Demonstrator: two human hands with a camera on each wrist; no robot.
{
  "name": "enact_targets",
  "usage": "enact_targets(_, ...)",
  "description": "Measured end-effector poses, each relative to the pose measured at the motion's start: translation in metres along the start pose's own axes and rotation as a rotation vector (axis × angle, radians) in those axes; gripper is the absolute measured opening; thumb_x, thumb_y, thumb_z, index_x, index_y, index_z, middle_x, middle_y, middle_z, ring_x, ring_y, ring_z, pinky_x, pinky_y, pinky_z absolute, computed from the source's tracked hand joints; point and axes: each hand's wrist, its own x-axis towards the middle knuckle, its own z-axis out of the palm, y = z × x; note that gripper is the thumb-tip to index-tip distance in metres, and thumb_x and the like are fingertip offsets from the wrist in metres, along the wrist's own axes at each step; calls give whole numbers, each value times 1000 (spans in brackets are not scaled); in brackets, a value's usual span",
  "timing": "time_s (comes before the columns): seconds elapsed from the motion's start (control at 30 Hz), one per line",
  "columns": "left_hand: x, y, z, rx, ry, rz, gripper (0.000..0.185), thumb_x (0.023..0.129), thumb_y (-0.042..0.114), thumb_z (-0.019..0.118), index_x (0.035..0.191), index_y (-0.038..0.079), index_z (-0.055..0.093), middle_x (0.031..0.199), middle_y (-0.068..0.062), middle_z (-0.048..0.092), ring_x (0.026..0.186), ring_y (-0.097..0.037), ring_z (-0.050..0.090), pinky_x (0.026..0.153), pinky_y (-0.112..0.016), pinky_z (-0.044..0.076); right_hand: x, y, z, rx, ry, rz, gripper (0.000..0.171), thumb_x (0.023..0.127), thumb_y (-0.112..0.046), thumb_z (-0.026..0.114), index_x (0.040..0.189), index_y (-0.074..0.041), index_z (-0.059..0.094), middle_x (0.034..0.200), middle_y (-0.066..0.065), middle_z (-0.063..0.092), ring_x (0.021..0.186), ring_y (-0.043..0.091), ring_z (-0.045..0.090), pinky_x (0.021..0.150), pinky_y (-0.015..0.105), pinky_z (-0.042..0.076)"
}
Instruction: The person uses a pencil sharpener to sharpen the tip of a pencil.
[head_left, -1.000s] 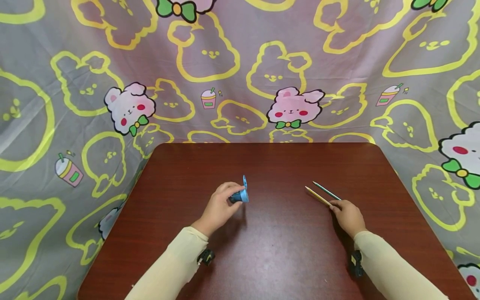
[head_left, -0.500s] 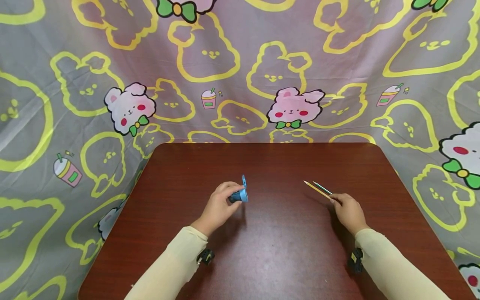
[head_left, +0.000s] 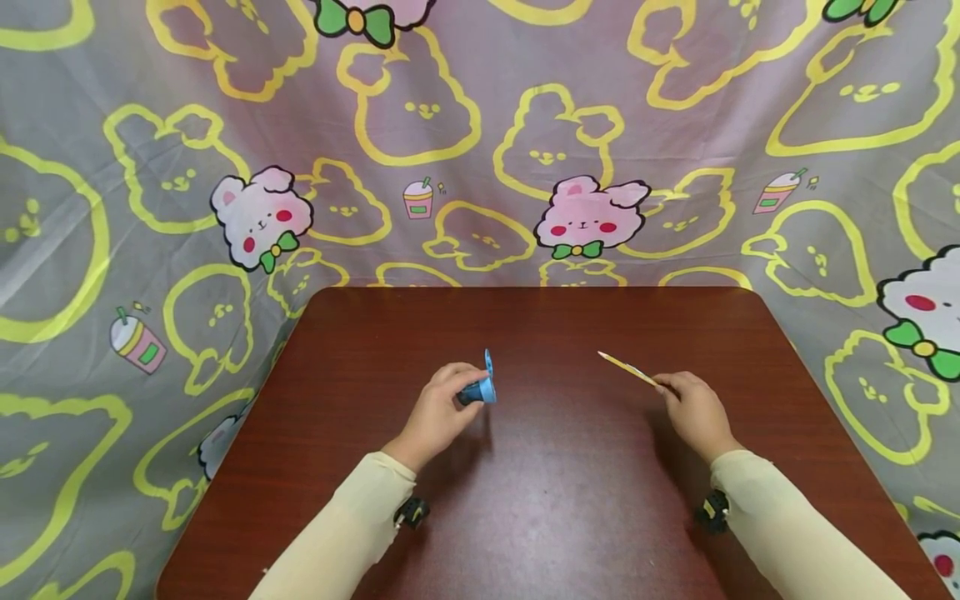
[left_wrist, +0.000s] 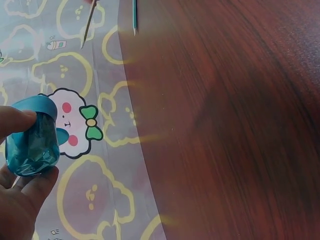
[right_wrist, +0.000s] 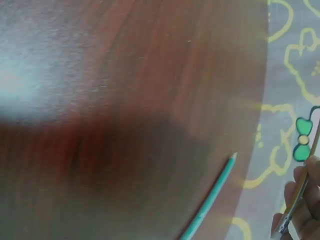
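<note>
yellow pencil pinched in right hand, blue container gripped in left hand; slackened holds, we judge, could drop either onto the surface beneath the hands.

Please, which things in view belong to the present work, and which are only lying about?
Apparently in use:
blue container, in the left hand
yellow pencil, in the right hand

Just lying about:
teal pencil, on the table, in neither hand

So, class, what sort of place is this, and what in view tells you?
Probably an indoor spot arranged for filming handwork: a dark reddish-brown table, a cartoon-printed cloth hanging behind it and at both sides, and small black devices at both wrists.
</note>
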Motion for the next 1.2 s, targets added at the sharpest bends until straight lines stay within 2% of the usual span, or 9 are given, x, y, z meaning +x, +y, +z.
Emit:
enact_targets(0.33, 1, 2, -3, 6, 5, -1, 39, 79, -3, 76, 116, 4, 69, 112, -8, 62, 100, -22, 57, 68, -27, 52, 11, -25, -8, -45, -4, -128, 15, 84, 4, 68, 99, 1, 71, 90, 13, 67, 88, 34, 61, 74, 51, 49)
enact_targets(0.87, 0, 3, -5, 16, 8, 3, 40, 78, -2, 76, 116, 5, 69, 112, -8, 62, 101, -22, 57, 69, -26, 52, 23, -52, -19, -87, -25, -230, 15, 83, 1, 70, 98, -4, 72, 91, 7, 66, 87, 27, 59, 72, 45, 50)
enact_targets(1.2, 10, 7, -9, 30, -9, 6, 39, 80, -1, 75, 117, 4, 69, 114, -8, 61, 101, -21, 56, 69, -27, 52, 32, -71, -23, -77, -23, -319, 15, 84, 0, 71, 97, -5, 73, 90, 4, 67, 88, 24, 59, 72, 42, 51)
